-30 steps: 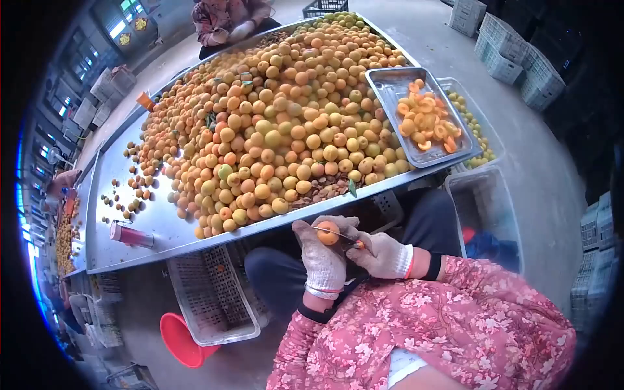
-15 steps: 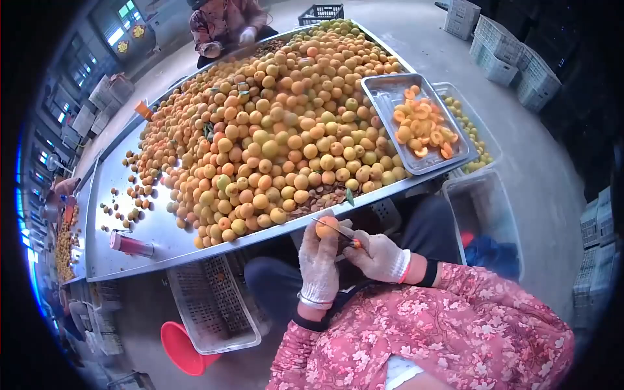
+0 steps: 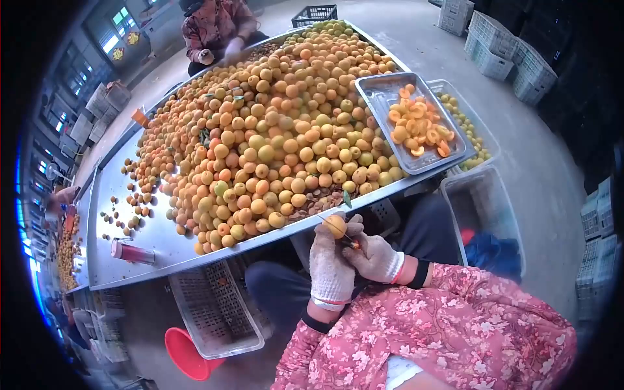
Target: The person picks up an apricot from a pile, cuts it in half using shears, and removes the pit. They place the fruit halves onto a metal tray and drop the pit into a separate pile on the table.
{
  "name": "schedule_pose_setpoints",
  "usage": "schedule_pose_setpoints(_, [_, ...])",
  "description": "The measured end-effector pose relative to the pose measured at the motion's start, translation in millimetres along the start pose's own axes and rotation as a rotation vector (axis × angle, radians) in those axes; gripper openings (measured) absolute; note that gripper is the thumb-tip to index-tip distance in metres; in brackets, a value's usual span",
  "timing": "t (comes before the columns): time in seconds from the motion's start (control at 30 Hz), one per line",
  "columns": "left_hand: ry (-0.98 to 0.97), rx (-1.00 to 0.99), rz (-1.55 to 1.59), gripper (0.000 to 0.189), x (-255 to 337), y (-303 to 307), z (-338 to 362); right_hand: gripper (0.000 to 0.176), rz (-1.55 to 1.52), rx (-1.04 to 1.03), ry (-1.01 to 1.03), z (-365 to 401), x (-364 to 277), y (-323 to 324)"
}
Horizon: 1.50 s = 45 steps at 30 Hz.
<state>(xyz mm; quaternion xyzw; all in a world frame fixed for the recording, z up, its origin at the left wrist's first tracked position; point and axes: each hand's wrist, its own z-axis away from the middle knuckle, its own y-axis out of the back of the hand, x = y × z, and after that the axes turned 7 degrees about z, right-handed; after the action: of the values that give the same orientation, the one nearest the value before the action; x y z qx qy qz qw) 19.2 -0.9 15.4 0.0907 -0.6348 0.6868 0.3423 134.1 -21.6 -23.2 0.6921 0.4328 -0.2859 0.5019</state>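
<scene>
My left hand [image 3: 331, 270], in a white knit glove, grips an orange-yellow apricot [image 3: 334, 225] at its fingertips. In my gloved right hand [image 3: 378, 260] is a small knife [image 3: 355, 245], its orange handle mostly hidden by the fingers. The thin blade lies against the apricot. Both hands are close together just off the table's near edge, above my lap. Beyond them a big heap of apricots [image 3: 279, 143] covers much of the metal table [image 3: 123, 260]. A steel tray [image 3: 383, 91] at the table's right edge holds halved apricots [image 3: 421, 123].
Below the table sit a grey crate [image 3: 214, 305] and a red basin [image 3: 185, 354]. To my right are a clear bin [image 3: 478, 195] and a tub of greenish fruit [image 3: 478, 140]. A pink cup [image 3: 133, 251] lies on the table. Another person [image 3: 218, 29] works across the heap.
My left hand has turned and shifted right with the apricot, nearer the right hand. The knife stays against the fruit. The other person's hands have moved, and the view has shifted slightly.
</scene>
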Motion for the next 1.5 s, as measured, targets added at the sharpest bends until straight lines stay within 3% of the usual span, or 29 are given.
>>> schedule_pose_setpoints(0.1, [-0.028,-0.049,-0.107,0.065,7,3,-3,0.029,0.061,-0.096,-0.063,-2,-8,12])
schedule_pose_setpoints(0.13, [-0.091,-0.020,-0.374,0.063,10,6,-7,0.029,0.059,-0.097,-0.061,-3,-11,15])
schedule_pose_setpoints(0.17, [-0.093,-0.020,-0.376,0.063,12,9,-8,0.028,0.041,-0.148,-0.120,-5,-14,18])
schedule_pose_setpoints(0.23, [-0.316,-0.067,-0.571,0.047,13,9,-12,0.028,0.026,-0.193,-0.182,-7,-14,19])
schedule_pose_setpoints(0.3, [-0.270,-0.044,-0.571,0.053,6,7,-9,0.028,0.049,-0.159,-0.172,-4,-11,16])
schedule_pose_setpoints(0.37, [-0.062,0.017,-0.151,0.059,-8,7,-9,0.028,0.069,-0.108,-0.104,-1,1,5])
schedule_pose_setpoints(0.4, [-0.017,0.050,-0.088,0.067,-10,4,-9,0.028,0.088,-0.061,-0.032,-3,3,4])
schedule_pose_setpoints(0.5, [0.000,-0.031,-0.091,0.066,-4,12,-11,0.028,0.116,-0.098,-0.063,-3,1,11])
schedule_pose_setpoints(0.63, [-0.180,0.028,-0.490,0.056,4,19,-19,0.027,0.006,-0.172,-0.227,-9,-6,12])
schedule_pose_setpoints(0.7, [-0.149,0.042,-0.478,0.054,-1,13,-18,0.026,-0.040,-0.129,-0.206,-6,-1,7])
schedule_pose_setpoints(0.77, [-0.076,0.025,-0.176,0.057,-12,5,-17,0.025,0.001,-0.078,-0.154,-3,4,1])
schedule_pose_setpoints(0.83, [-0.050,0.087,-0.117,0.059,-14,3,-19,0.025,0.048,-0.024,-0.092,-5,6,2])
schedule_pose_setpoints(0.9, [-0.009,0.033,-0.166,0.064,-10,3,-17,0.024,0.069,-0.054,-0.093,-2,6,6])
schedule_pose_setpoints(0.93, [-0.126,0.018,-0.285,0.057,-13,5,-19,0.024,0.067,-0.053,-0.096,-1,5,5])
schedule_pose_setpoints(1.0, [-0.110,0.018,-0.422,0.056,-9,13,-21,0.022,-0.244,-0.096,-0.267,-2,4,2])
schedule_pose_setpoints(1.03, [-0.094,0.014,-0.554,0.055,-7,14,-21,0.022,-0.246,-0.094,-0.266,-3,6,2])
schedule_pose_setpoints(1.1, [-0.087,0.028,-0.475,0.055,-13,8,-19,0.023,-0.027,-0.095,-0.138,0,15,5])
schedule_pose_setpoints(1.17, [0.077,0.067,-0.063,0.057,-16,5,-20,0.023,0.006,-0.066,-0.113,5,23,-1])
schedule_pose_setpoints(1.33, [0.007,0.062,-0.146,0.060,-15,6,-21,0.026,0.105,-0.040,-0.047,2,14,7])
schedule_pose_setpoints(1.4, [0.070,0.016,-0.102,0.059,-12,11,-22,0.028,0.192,-0.158,-0.160,-3,7,15])
schedule_pose_setpoints(1.5, [-0.004,-0.052,-0.192,0.058,-10,6,-21,0.030,0.134,-0.176,-0.150,-8,6,21])
